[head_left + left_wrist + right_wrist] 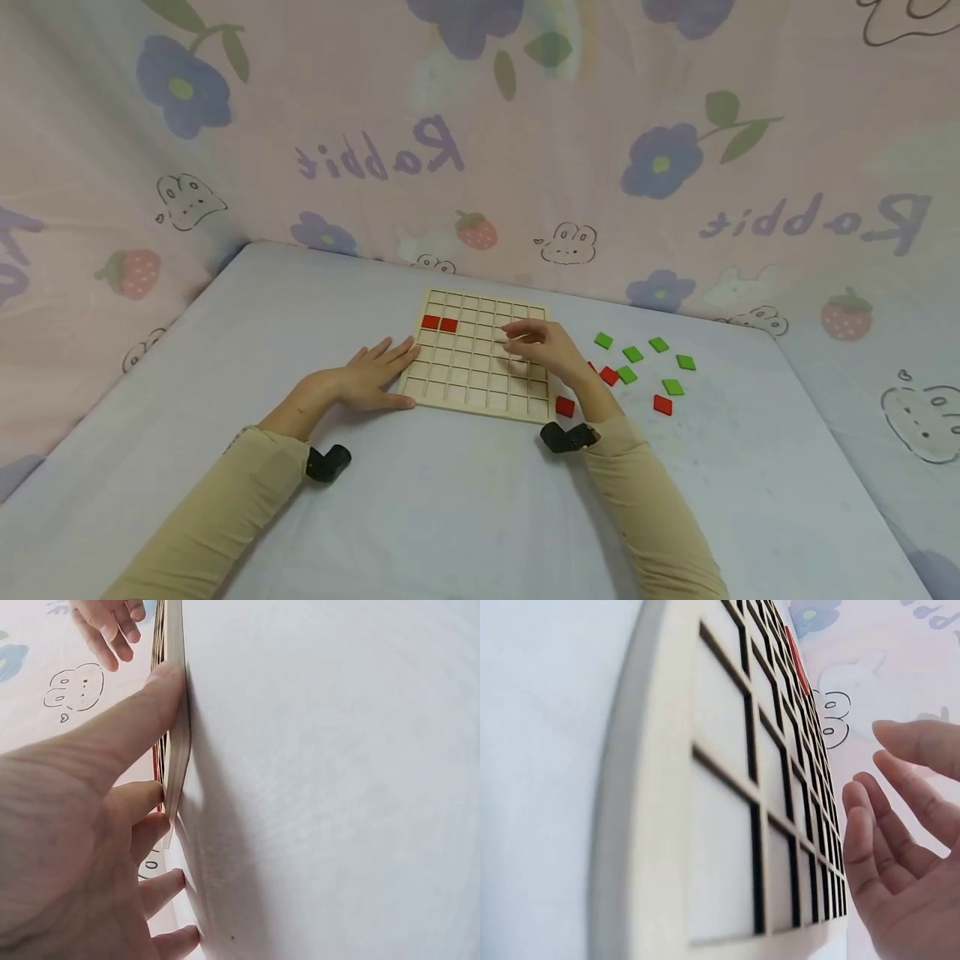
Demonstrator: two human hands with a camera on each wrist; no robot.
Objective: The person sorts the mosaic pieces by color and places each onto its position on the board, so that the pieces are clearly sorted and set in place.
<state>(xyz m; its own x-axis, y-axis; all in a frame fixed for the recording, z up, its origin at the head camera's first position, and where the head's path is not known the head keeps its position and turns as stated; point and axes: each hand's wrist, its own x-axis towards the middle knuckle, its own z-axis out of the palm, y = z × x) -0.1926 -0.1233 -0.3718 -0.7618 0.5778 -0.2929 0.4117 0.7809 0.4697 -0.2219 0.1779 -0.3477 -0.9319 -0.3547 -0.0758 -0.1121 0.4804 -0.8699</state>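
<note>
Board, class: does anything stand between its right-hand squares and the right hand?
Nothing visible does. The right hand is over the right side of the board, with no tile showing between them in the head or right wrist view. The two red tiles on the board lie farther left.

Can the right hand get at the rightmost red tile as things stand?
Probably yes. The right hand looks empty above the grid board, and the rightmost red tile lies uncovered on the table. A green tile sits close behind it, but the near side looks free.
</note>
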